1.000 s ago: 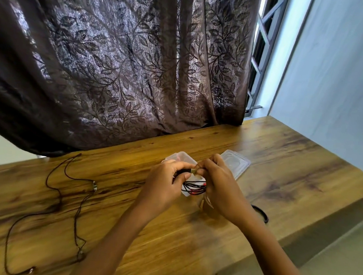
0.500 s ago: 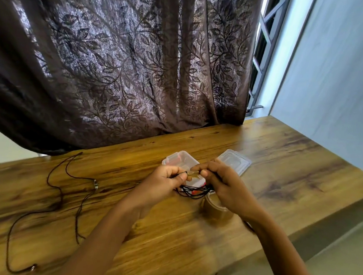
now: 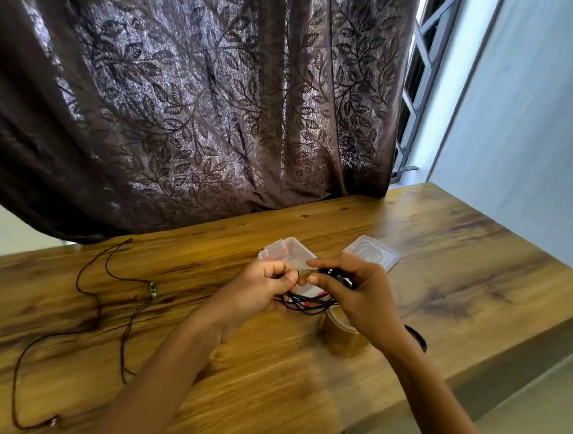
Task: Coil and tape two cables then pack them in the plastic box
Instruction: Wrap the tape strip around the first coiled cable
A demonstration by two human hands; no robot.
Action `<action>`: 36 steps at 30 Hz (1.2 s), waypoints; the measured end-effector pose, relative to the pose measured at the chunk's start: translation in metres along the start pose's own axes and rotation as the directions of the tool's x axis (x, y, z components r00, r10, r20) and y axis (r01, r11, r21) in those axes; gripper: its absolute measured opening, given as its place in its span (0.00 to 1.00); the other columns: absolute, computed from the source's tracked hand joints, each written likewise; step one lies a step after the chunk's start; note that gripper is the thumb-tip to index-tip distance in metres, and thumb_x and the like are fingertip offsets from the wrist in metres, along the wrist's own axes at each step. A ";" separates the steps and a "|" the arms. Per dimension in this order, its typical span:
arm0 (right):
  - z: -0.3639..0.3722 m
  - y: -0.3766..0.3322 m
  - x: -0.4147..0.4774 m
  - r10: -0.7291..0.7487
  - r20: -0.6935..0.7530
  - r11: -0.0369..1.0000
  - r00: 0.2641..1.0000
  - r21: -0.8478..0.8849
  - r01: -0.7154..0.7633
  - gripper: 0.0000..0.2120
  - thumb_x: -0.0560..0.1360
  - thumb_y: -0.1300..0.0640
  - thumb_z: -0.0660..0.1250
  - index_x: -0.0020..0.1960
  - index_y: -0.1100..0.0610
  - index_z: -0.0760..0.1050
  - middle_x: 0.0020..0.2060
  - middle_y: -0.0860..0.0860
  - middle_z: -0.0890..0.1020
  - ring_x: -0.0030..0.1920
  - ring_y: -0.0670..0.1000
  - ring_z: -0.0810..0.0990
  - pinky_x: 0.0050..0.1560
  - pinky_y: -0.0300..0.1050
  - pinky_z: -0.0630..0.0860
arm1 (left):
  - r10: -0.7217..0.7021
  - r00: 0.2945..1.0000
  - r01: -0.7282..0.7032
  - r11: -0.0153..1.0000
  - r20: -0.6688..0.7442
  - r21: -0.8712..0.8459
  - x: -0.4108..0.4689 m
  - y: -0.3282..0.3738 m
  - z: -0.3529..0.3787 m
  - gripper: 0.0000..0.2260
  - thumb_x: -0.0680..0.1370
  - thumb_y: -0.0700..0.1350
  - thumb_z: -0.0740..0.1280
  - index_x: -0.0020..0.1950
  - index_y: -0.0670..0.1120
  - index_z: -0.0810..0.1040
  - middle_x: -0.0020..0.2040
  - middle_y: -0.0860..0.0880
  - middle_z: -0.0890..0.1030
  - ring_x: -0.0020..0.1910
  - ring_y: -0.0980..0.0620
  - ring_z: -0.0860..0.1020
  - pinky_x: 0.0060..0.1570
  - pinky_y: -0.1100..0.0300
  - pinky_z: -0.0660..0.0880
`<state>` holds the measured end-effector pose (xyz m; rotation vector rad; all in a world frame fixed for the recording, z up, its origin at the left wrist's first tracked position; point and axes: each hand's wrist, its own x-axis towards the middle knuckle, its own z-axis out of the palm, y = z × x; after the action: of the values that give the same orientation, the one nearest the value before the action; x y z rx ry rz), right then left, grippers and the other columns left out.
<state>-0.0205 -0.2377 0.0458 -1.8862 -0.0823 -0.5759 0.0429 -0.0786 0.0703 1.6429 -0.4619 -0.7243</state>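
pinched by both left hand (image 3: 260, 284) and right hand (image 3: 361, 291), coiled cable (image 3: 306, 303), plastic box (image 3: 281, 248) open just beyond fingertips, tape roll (image 3: 338, 327) under right palm, second cable (image 3: 93, 305) loose far left, table (image 3: 477, 281) edge near right wrist

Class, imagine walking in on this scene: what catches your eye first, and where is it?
The left hand and right hand meet mid-table, gripping a coiled black cable near a clear plastic box. Behind hangs a dark leaf-patterned curtain; a loose cable sprawls on the table at left.

Domestic room: leaf-patterned brown curtain (image 3: 198, 102), barred window (image 3: 420, 73), wood-grain table (image 3: 445, 248), plain pale wall (image 3: 535, 132).
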 end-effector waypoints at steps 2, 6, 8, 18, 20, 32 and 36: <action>0.001 0.000 0.000 0.004 -0.012 1.000 1.000 -0.011 -0.005 0.08 0.67 0.54 0.71 0.46 0.53 0.82 0.40 0.49 0.83 0.42 0.46 0.81 0.43 0.36 0.75 | 0.007 1.000 -0.007 1.000 0.002 0.003 0.000 -0.001 -0.001 0.08 0.80 0.40 0.59 0.51 0.43 0.78 0.49 0.41 0.77 0.48 0.49 0.76 0.55 0.50 0.76; 0.004 -0.001 -0.002 0.063 -0.044 0.995 0.997 0.076 -0.059 0.09 0.67 0.53 0.72 0.45 0.56 0.83 0.38 0.50 0.84 0.41 0.48 0.82 0.42 0.40 0.78 | 0.079 0.996 -0.073 0.991 -0.041 0.114 -0.001 -0.003 -0.001 0.07 0.79 0.41 0.62 0.48 0.47 0.79 0.46 0.44 0.79 0.47 0.49 0.77 0.57 0.47 0.75; 0.007 -0.001 -0.003 0.153 -0.064 0.971 0.986 0.193 -0.138 0.05 0.68 0.58 0.72 0.42 0.58 0.83 0.36 0.51 0.85 0.39 0.48 0.82 0.41 0.40 0.78 | 0.152 0.986 -0.137 0.973 -0.070 0.184 0.000 -0.004 0.001 0.08 0.77 0.40 0.64 0.46 0.52 0.79 0.44 0.49 0.81 0.46 0.52 0.79 0.55 0.48 0.76; 0.015 0.000 -0.003 0.501 -0.022 0.776 0.865 0.453 -0.438 0.05 0.68 0.68 0.70 0.42 0.61 0.79 0.35 0.54 0.83 0.36 0.49 0.82 0.43 0.43 0.79 | 0.329 0.913 -0.209 0.885 -0.242 0.416 0.008 -0.024 0.013 0.05 0.75 0.47 0.68 0.46 0.49 0.83 0.41 0.54 0.84 0.41 0.60 0.80 0.43 0.60 0.78; 0.016 0.004 -0.005 0.538 0.014 0.736 0.843 0.479 -0.478 0.05 0.68 0.67 0.71 0.43 0.61 0.79 0.35 0.54 0.83 0.35 0.49 0.81 0.44 0.44 0.79 | 0.296 0.914 -0.179 0.908 -0.276 0.379 0.010 -0.028 0.013 0.05 0.74 0.47 0.69 0.46 0.48 0.84 0.41 0.53 0.84 0.41 0.58 0.81 0.42 0.62 0.77; 0.046 0.081 -0.033 0.702 -0.069 0.709 0.709 0.167 -0.685 0.05 0.66 0.62 0.74 0.40 0.61 0.79 0.38 0.58 0.83 0.42 0.57 0.82 0.47 0.50 0.80 | -0.161 0.903 0.178 0.984 -0.398 0.006 0.038 -0.121 0.007 0.06 0.76 0.42 0.67 0.51 0.47 0.81 0.51 0.45 0.83 0.49 0.51 0.79 0.43 0.62 0.72; 0.063 0.097 -0.041 0.720 -0.191 0.684 0.668 0.028 -0.729 0.06 0.68 0.63 0.73 0.36 0.57 0.77 0.37 0.55 0.82 0.42 0.55 0.82 0.47 0.51 0.80 | -0.232 0.851 0.254 0.967 -0.472 -0.017 0.049 -0.148 0.013 0.06 0.74 0.40 0.69 0.50 0.46 0.79 0.53 0.43 0.81 0.50 0.47 0.79 0.45 0.59 0.74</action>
<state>-0.0033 -0.2104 -0.0721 -1.7109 0.7992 -0.1839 0.0560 -0.0906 -0.0855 1.8686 0.0846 -0.4694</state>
